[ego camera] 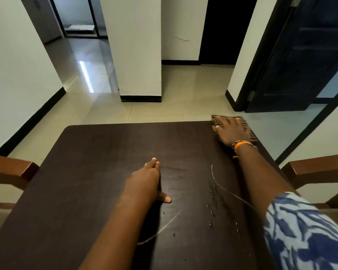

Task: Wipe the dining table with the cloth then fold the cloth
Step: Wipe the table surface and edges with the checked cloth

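The dark brown rectangular wooden bench point(98, 172) fills the lower frame, the left hand point(146, 179) lying flat at centre with fingers together and straight, while the right hand point(231, 130) presses spread fingers on the striped dark cloth point(246, 123) at the bench's far right corner.

A dark wooden table point(105, 172) filled the lower frame; a striped cloth point(246, 125) lay at its upper-right corner, water droplets point(213, 207) lower right.
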